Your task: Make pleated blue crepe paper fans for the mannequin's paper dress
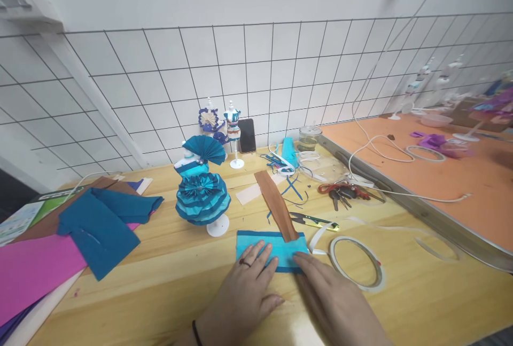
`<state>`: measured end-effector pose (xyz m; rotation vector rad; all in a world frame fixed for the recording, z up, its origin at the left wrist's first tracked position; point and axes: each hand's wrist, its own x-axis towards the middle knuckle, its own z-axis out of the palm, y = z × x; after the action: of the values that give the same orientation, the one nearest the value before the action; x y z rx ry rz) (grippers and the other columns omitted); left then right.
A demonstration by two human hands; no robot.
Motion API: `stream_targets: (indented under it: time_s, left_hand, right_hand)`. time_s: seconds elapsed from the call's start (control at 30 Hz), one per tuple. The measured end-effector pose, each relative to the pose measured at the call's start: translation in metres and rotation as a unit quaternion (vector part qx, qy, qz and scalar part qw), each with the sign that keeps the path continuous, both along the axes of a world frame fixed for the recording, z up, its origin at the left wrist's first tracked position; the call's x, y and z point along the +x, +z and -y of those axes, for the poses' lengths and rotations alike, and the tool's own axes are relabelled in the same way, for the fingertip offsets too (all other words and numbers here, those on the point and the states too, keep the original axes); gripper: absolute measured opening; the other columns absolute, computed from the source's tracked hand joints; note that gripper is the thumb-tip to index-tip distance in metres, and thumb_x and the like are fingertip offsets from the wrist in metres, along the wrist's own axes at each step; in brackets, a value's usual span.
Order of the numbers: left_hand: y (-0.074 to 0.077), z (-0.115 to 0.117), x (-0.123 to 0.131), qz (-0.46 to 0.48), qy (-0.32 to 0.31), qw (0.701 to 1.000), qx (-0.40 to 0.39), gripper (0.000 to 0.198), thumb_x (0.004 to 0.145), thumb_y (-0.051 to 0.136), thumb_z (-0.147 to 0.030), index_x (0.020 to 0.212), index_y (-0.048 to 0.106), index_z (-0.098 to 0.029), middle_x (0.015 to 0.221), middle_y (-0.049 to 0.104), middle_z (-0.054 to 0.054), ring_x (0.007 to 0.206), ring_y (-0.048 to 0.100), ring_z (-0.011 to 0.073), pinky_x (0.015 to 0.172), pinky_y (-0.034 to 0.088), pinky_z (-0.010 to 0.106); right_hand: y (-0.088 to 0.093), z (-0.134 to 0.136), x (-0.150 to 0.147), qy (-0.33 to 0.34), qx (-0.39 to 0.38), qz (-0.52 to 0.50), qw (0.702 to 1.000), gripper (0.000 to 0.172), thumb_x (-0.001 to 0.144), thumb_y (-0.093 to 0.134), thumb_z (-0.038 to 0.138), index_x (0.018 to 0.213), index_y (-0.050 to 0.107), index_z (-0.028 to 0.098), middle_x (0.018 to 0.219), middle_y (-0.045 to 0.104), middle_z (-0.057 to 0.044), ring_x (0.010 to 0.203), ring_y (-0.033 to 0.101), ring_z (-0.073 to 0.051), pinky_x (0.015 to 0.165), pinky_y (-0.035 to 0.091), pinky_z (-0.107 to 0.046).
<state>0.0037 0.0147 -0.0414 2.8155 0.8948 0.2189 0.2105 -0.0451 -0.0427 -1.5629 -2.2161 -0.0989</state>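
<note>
A turquoise crepe-paper strip (286, 252) with dark blue borders lies flat on the table in front of me. My left hand (250, 282) rests on its left part, fingers spread. At the strip's lower right edge, my right hand (332, 292) lays its outstretched fingertips on the paper; the thumb is hidden. A brown paper strip (276, 202) reaches away from me, its near end overlapping the turquoise one. Scissors (315, 221) with yellow-and-black handles lie just beyond, beside a roll of tape (379, 276). Behind my left hand stands a small dress form (202, 191) in a ruffled blue paper dress.
Folded blue paper (96, 234) and pink paper (40, 271) are piled at the left. Small dress forms (232, 127) and a phone (247, 135) stand by the gridded wall. Keys (342, 194), a glass jar (310, 138) and a white cable (420, 199) lie toward the orange table (460, 175).
</note>
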Motion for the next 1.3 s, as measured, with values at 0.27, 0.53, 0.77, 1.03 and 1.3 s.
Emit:
stream_targets:
  time_s: [0.27, 0.53, 0.77, 1.03, 1.3]
  left_hand:
    - [-0.005, -0.001, -0.001, 0.005, -0.005, 1.000, 0.007, 0.054, 0.085, 0.036, -0.049, 0.130, 0.037, -0.019, 0.137, 0.036, 0.010, 0.128, 0.027, 0.0281, 0.101, 0.033, 0.046]
    - [-0.002, -0.001, -0.001, 0.005, -0.007, 1.000, 0.011, 0.054, 0.084, 0.038, -0.049, 0.130, 0.036, -0.019, 0.137, 0.037, 0.009, 0.128, 0.027, 0.0279, 0.101, 0.034, 0.046]
    - [0.000, -0.001, -0.001, 0.011, -0.002, 1.000, 0.000, 0.061, 0.084, 0.038, -0.048, 0.136, 0.023, -0.020, 0.140, 0.032, 0.009, 0.128, 0.026, 0.0265, 0.101, 0.033, 0.044]
    - [0.003, 0.000, -0.012, -0.020, 0.052, 0.998, -0.030, 0.065, 0.084, 0.036, -0.050, 0.137, 0.018, -0.018, 0.143, 0.023, 0.010, 0.130, 0.021, 0.0255, 0.104, 0.029, 0.044]
    - [-0.001, -0.003, -0.024, -0.017, 0.096, 0.995, 0.032, 0.078, 0.079, 0.034, -0.062, 0.137, 0.018, -0.013, 0.141, 0.028, 0.013, 0.130, 0.022, 0.0280, 0.103, 0.026, 0.047]
  right_hand:
    - [-0.011, -0.004, -0.013, -0.014, 0.076, 0.093, 0.993, 0.036, 0.089, 0.033, 0.025, 0.109, 0.058, 0.007, 0.105, 0.065, -0.017, 0.065, 0.063, -0.021, 0.056, 0.052, -0.032]
    - [-0.010, -0.001, -0.005, -0.057, 0.065, 0.087, 0.992, 0.039, 0.089, 0.033, 0.028, 0.114, 0.053, 0.005, 0.107, 0.064, -0.018, 0.067, 0.064, -0.021, 0.058, 0.053, -0.032]
    - [-0.012, -0.004, -0.009, -0.056, 0.068, 0.118, 0.989, 0.038, 0.089, 0.032, 0.026, 0.109, 0.057, 0.004, 0.107, 0.063, -0.020, 0.065, 0.064, -0.022, 0.056, 0.053, -0.032]
    - [-0.019, -0.005, -0.006, -0.054, 0.084, 0.129, 0.987, 0.040, 0.090, 0.031, 0.027, 0.109, 0.056, 0.002, 0.109, 0.061, -0.022, 0.069, 0.066, -0.023, 0.057, 0.054, -0.032]
    - [-0.011, -0.001, -0.005, -0.065, 0.043, 0.067, 0.995, 0.038, 0.088, 0.035, 0.027, 0.116, 0.049, 0.006, 0.112, 0.061, -0.018, 0.078, 0.066, -0.022, 0.064, 0.055, -0.031]
